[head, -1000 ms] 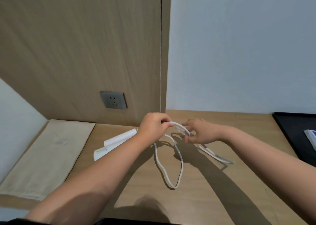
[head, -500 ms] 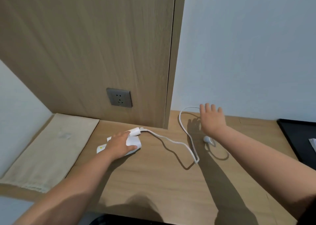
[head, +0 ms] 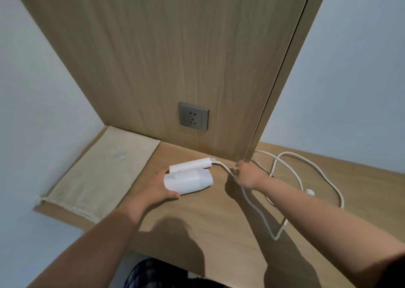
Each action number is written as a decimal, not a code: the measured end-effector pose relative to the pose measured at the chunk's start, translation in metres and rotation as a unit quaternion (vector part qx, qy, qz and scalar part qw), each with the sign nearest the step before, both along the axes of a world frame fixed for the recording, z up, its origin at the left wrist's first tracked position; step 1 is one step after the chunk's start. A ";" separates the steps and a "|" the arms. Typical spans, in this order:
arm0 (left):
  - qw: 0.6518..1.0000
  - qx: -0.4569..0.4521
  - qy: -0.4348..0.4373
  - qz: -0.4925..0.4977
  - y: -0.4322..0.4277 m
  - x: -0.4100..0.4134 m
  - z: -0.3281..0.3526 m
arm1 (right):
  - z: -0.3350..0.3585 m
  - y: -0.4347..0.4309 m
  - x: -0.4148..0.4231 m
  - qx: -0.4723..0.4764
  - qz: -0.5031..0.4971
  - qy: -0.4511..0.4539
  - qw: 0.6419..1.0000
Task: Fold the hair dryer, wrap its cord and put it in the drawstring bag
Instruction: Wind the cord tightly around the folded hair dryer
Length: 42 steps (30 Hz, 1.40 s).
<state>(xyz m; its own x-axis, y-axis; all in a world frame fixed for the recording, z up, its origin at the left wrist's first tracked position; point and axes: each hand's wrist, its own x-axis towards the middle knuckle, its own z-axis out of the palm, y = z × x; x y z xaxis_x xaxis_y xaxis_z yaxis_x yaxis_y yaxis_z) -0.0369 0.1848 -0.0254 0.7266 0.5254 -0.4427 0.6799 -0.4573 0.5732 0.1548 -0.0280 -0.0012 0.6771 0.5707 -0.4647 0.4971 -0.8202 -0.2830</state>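
The folded white plastic hair dryer lies on the light wooden desk, just below the grey wall socket. The left hand cups its near end. The right hand, right of the dryer, is closed around the white cord, which loops further right. The beige cloth drawstring bag lies flat left of the dryer.

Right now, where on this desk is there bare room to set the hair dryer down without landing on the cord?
Bare wood lies along the near edge of the desk, between the drawstring bag and the cord. A smaller strip sits below the wall socket, behind the hair dryer. The right side is crowded: cord loops sprawl beyond the right hand.
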 end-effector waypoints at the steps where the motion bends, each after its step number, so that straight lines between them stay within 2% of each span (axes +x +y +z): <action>1: 1.000 -0.001 0.001 -0.008 0.003 -0.002 0.001 | -0.005 0.004 -0.001 -0.009 -0.021 0.030 0.999; 4: 0.997 0.044 0.015 -0.054 0.005 -0.003 0.008 | -0.022 0.012 -0.003 0.024 -0.136 0.139 0.981; 6: 0.995 0.070 0.011 -0.068 0.001 0.000 0.011 | -0.030 0.016 -0.008 0.083 -0.255 0.256 0.929; 8: 0.994 0.082 -0.009 -0.072 -0.005 0.002 0.016 | -0.033 0.015 -0.007 0.111 -0.318 0.294 0.894; 12: 0.989 0.095 -0.052 -0.098 -0.015 0.007 0.029 | -0.004 -0.009 0.005 0.161 -0.321 0.327 0.874; 16: 0.979 0.091 -0.107 -0.146 -0.025 0.024 0.051 | 0.037 -0.033 0.022 0.238 -0.277 0.372 0.853; 20: 0.961 0.094 -0.172 -0.197 -0.039 0.046 0.078 | 0.065 -0.044 0.034 0.351 -0.266 0.336 0.833; 25: 0.945 0.081 -0.243 -0.202 -0.051 0.063 0.100 | 0.094 -0.060 0.040 0.443 -0.289 0.302 0.793; 27: 0.948 0.037 -0.269 -0.166 -0.061 0.065 0.112 | 0.108 -0.067 0.043 0.462 -0.290 0.285 0.788; 31: 0.952 -0.128 -0.259 -0.100 -0.078 0.073 0.131 | 0.140 -0.078 0.046 0.493 -0.301 0.256 0.775; 33: 0.939 -0.235 -0.238 -0.082 -0.081 0.077 0.140 | 0.154 -0.080 0.046 0.509 -0.305 0.246 0.766; 36: 0.899 -0.392 -0.192 -0.042 -0.086 0.077 0.154 | 0.170 -0.078 0.043 0.524 -0.292 0.238 0.764; 40: 0.867 -0.452 -0.209 0.016 -0.086 0.074 0.166 | 0.183 -0.077 0.039 0.542 -0.255 0.229 0.767; 42: 0.853 -0.469 -0.222 0.056 -0.084 0.073 0.173 | 0.186 -0.079 0.042 0.561 -0.244 0.243 0.753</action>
<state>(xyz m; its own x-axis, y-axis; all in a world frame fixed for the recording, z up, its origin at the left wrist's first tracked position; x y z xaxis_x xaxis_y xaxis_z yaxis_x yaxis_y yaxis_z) 0.0357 0.1010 0.1472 0.9009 0.1675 -0.4003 0.3097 0.3980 0.8635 0.1969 -0.1068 0.1846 0.8390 0.5269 -0.1357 -0.1713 0.0192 -0.9850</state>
